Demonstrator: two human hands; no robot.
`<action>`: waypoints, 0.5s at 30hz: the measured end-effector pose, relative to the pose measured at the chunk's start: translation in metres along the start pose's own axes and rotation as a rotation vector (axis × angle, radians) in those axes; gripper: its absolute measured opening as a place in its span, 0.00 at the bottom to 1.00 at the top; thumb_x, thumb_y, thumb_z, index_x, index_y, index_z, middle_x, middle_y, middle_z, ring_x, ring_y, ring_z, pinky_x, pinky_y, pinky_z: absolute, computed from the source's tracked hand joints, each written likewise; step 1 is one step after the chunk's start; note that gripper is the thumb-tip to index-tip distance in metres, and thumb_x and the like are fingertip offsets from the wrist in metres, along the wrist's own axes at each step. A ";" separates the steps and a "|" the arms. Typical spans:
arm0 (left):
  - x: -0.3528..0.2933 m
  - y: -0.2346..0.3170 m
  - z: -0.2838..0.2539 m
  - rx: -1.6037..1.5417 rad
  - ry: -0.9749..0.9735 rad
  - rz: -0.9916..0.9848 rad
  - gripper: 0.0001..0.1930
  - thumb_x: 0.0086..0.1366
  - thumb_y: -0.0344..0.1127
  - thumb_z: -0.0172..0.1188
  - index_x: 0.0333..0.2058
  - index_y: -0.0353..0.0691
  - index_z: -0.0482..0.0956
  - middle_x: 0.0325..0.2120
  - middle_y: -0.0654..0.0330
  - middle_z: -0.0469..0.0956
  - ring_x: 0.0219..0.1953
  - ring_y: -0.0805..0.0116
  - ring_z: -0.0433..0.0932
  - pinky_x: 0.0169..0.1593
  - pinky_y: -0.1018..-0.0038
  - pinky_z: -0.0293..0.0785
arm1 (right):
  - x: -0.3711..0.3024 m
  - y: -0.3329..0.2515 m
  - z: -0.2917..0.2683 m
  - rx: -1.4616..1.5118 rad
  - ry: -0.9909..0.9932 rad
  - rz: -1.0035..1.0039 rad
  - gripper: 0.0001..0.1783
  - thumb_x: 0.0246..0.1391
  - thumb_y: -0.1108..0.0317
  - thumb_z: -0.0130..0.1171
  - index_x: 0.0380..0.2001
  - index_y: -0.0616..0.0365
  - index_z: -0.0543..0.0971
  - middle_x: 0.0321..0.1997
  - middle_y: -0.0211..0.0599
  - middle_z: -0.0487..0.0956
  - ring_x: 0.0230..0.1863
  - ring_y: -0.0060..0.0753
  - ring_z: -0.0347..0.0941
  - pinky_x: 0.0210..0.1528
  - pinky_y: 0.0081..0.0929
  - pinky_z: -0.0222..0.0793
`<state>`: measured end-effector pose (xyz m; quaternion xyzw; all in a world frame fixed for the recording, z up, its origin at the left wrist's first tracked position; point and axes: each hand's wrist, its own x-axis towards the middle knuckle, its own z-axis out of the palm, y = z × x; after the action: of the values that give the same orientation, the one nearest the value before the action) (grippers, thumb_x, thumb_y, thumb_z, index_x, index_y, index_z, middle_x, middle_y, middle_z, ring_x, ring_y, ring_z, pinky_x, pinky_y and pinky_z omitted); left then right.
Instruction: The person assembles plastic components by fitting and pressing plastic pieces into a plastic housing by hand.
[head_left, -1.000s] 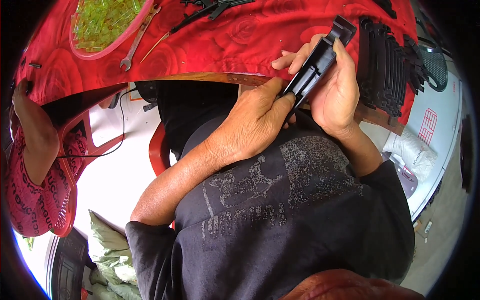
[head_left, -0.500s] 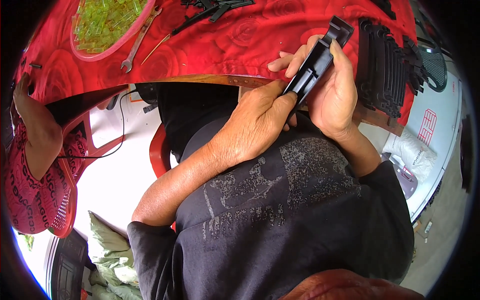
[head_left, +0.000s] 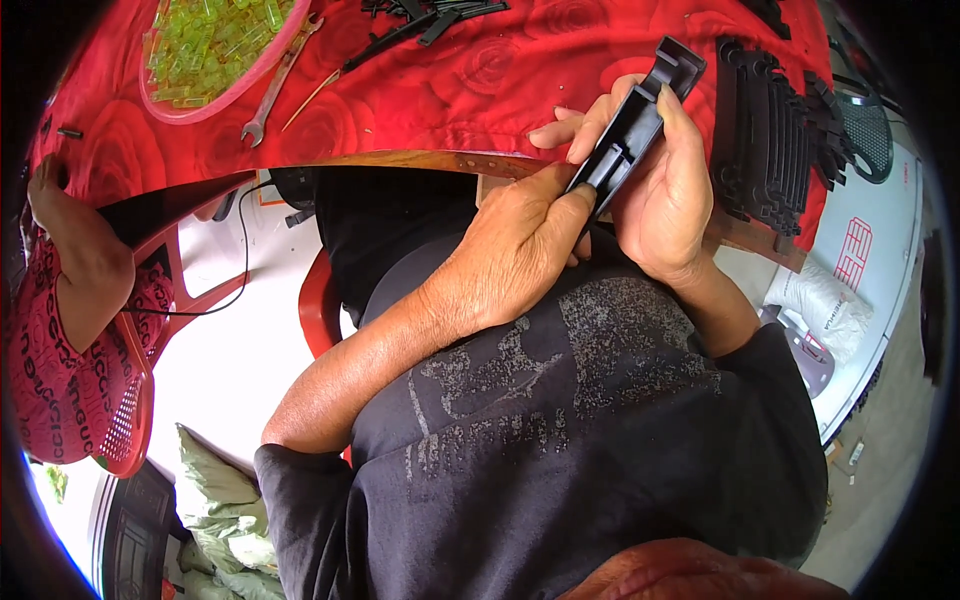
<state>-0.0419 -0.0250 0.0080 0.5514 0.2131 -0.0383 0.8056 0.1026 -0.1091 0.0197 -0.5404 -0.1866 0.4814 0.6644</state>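
A long, narrow black plastic part (head_left: 632,118) with a hollow inside and a hooked upper end is held between both hands above my lap, tilted up to the right. My left hand (head_left: 525,235) is closed on its lower end, the thumb pressing into the hollow. Around the middle and upper part wraps my right hand (head_left: 665,195), its thumb on the right rim and fingertips showing on the left side. Inside the hollow lies a smaller black piece (head_left: 608,165) near my left thumb; whether it is separate I cannot tell.
On the red cloth (head_left: 400,120) stand a pink basin (head_left: 243,98) of yellow-green clear pieces, a wrench (head_left: 270,95), a thin stick (head_left: 310,100) and loose black pieces (head_left: 455,15). Black parts (head_left: 765,145) are stacked at right. Another person's arm (head_left: 85,250) is at far left.
My hands and the black part have barely shifted. At far left, the other person's arm has moved slightly.
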 end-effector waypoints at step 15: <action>0.009 -0.001 0.004 -0.096 0.024 -0.026 0.19 0.79 0.40 0.44 0.44 0.28 0.78 0.28 0.61 0.79 0.31 0.76 0.78 0.39 0.78 0.75 | -0.004 -0.005 0.006 -0.066 0.035 0.081 0.27 0.72 0.45 0.28 0.35 0.55 0.68 0.27 0.35 0.77 0.48 0.54 0.81 0.72 0.51 0.52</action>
<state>-0.0327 -0.0277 0.0049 0.5097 0.2318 -0.0320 0.8279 0.0984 -0.1085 0.0277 -0.5775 -0.1690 0.4918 0.6293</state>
